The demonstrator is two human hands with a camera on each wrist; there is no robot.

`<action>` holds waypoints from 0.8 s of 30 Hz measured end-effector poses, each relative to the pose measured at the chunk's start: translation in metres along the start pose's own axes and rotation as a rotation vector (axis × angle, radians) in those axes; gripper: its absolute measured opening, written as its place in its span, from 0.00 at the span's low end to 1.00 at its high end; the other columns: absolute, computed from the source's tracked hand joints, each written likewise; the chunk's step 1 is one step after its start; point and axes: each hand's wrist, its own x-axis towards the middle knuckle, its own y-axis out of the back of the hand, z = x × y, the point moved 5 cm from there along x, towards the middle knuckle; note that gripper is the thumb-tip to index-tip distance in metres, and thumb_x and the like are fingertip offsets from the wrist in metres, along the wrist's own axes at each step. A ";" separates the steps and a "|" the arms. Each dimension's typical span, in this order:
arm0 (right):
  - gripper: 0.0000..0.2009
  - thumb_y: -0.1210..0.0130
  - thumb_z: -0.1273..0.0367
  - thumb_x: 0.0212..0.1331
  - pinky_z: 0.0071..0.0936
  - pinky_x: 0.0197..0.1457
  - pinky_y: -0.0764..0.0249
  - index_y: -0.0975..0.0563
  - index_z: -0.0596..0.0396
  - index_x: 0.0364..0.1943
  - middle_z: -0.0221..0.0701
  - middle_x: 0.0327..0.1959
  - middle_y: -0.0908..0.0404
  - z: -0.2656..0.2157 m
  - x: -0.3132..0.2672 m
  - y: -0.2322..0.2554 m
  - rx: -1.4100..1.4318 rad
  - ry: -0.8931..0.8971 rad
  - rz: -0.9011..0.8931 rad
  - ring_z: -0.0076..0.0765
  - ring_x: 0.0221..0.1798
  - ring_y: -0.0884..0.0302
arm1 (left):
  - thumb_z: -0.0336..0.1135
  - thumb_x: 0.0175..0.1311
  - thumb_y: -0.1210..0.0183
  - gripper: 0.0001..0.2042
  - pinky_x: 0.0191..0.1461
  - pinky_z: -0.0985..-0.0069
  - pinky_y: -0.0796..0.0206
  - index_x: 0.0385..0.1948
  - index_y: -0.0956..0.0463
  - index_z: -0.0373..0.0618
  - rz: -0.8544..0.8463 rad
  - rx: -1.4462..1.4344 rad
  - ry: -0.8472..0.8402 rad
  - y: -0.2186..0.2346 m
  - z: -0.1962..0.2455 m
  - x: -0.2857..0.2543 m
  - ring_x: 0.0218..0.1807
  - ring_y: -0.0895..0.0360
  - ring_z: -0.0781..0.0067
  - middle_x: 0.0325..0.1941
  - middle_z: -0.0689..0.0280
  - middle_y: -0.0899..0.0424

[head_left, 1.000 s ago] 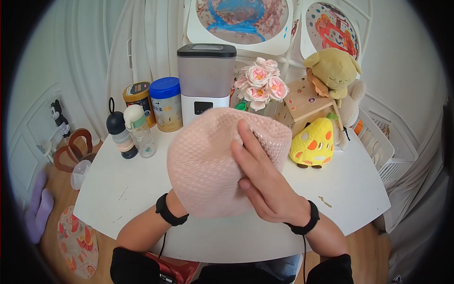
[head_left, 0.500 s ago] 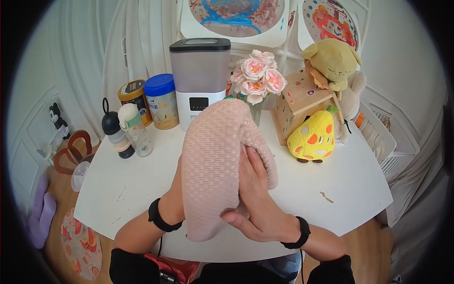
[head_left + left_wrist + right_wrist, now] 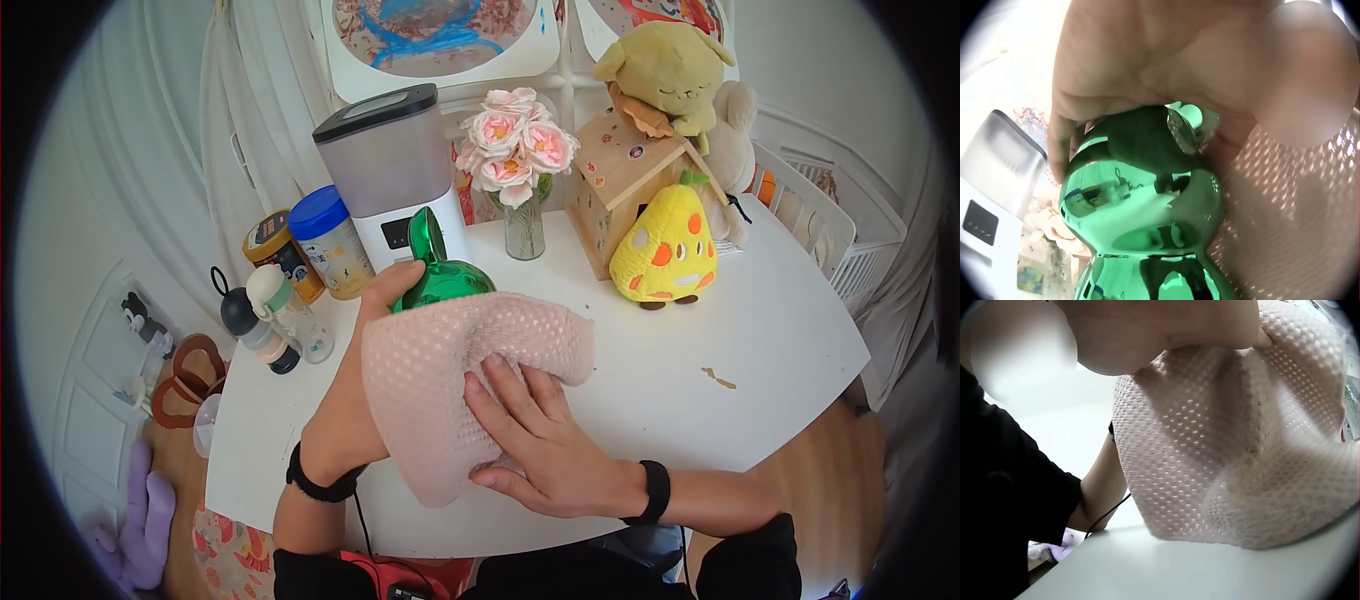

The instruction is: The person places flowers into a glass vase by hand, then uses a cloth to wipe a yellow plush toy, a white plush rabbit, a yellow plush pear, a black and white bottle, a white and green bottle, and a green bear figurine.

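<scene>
My left hand grips a shiny metallic-green figurine by its upper part, with the thumb beside an upright, ear-like piece. In the left wrist view the rounded head and part of the body of the figurine show below the palm. A pink textured cloth drapes over the near side of the figurine and hides its lower part. My right hand presses the cloth against it with fingers extended and spread. Folds of the cloth hang under that hand in the right wrist view, near the white tabletop.
Two bottles, two cans and a white-and-grey appliance stand at the back left of the white table. Behind the hands is a glass vase of pink flowers. A wooden house and plush toys, including a yellow one, are at right.
The green figurine has come into view above the cloth as the left hand tilted it and the cloth moved lower. The right hand has slid lower on the cloth. The head view has shifted and tilted.
</scene>
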 end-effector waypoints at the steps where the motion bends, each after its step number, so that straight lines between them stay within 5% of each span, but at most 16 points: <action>1: 0.40 0.48 0.52 0.69 0.60 0.73 0.47 0.49 0.55 0.79 0.50 0.81 0.57 0.000 -0.003 0.000 -0.032 -0.025 -0.050 0.72 0.74 0.50 | 0.44 0.47 0.22 0.52 0.76 0.68 0.45 0.72 0.47 0.36 -0.063 -0.020 0.051 -0.002 -0.002 0.002 0.72 0.35 0.58 0.72 0.55 0.39; 5: 0.39 0.48 0.53 0.70 0.58 0.71 0.43 0.48 0.55 0.78 0.48 0.81 0.56 -0.001 0.010 0.002 -0.062 0.016 0.048 0.71 0.72 0.45 | 0.42 0.52 0.25 0.47 0.76 0.66 0.45 0.72 0.44 0.36 -0.105 -0.090 0.108 -0.008 -0.005 0.002 0.72 0.34 0.57 0.73 0.54 0.43; 7: 0.38 0.48 0.54 0.70 0.55 0.70 0.41 0.47 0.55 0.78 0.47 0.82 0.57 0.005 0.017 -0.005 0.021 0.030 0.004 0.68 0.72 0.44 | 0.38 0.57 0.28 0.41 0.76 0.65 0.43 0.71 0.41 0.36 0.004 -0.228 0.186 -0.003 -0.016 0.000 0.71 0.33 0.59 0.73 0.55 0.46; 8: 0.38 0.48 0.54 0.70 0.55 0.70 0.41 0.47 0.55 0.78 0.47 0.82 0.57 0.009 0.017 -0.007 0.016 0.015 0.044 0.68 0.72 0.44 | 0.37 0.62 0.32 0.37 0.76 0.64 0.43 0.71 0.39 0.35 -0.073 0.075 0.034 0.001 -0.004 0.003 0.71 0.33 0.59 0.73 0.56 0.48; 9: 0.36 0.48 0.55 0.70 0.53 0.71 0.41 0.46 0.56 0.77 0.48 0.81 0.56 0.011 0.017 -0.012 0.056 0.050 0.055 0.66 0.73 0.44 | 0.37 0.62 0.32 0.37 0.76 0.64 0.43 0.71 0.39 0.35 -0.106 0.087 0.012 -0.001 -0.002 0.004 0.71 0.33 0.59 0.73 0.56 0.48; 11: 0.35 0.48 0.56 0.71 0.52 0.71 0.42 0.44 0.57 0.76 0.48 0.81 0.55 0.012 0.017 -0.014 0.099 0.073 0.095 0.64 0.73 0.44 | 0.39 0.63 0.32 0.37 0.77 0.64 0.44 0.71 0.41 0.35 0.011 -0.163 0.189 -0.001 -0.010 0.002 0.71 0.33 0.59 0.73 0.58 0.47; 12: 0.33 0.49 0.57 0.71 0.52 0.72 0.43 0.43 0.58 0.75 0.48 0.80 0.53 0.012 0.018 -0.012 0.127 0.085 0.138 0.62 0.74 0.45 | 0.39 0.67 0.36 0.34 0.77 0.64 0.44 0.71 0.41 0.35 0.054 -0.203 0.122 -0.001 -0.009 0.002 0.70 0.32 0.60 0.69 0.58 0.39; 17: 0.29 0.47 0.61 0.70 0.53 0.76 0.49 0.38 0.60 0.71 0.50 0.76 0.46 0.018 0.031 0.010 0.278 0.119 0.306 0.63 0.75 0.47 | 0.39 0.70 0.40 0.32 0.76 0.65 0.44 0.71 0.42 0.35 0.149 -0.067 0.106 -0.007 -0.034 -0.004 0.70 0.33 0.62 0.66 0.59 0.36; 24: 0.25 0.56 0.64 0.74 0.46 0.73 0.41 0.36 0.65 0.69 0.52 0.72 0.38 0.029 0.081 0.032 0.354 0.023 0.448 0.58 0.72 0.38 | 0.39 0.75 0.50 0.25 0.74 0.67 0.45 0.68 0.39 0.36 0.455 -0.096 0.097 -0.008 -0.042 0.007 0.68 0.33 0.65 0.59 0.61 0.30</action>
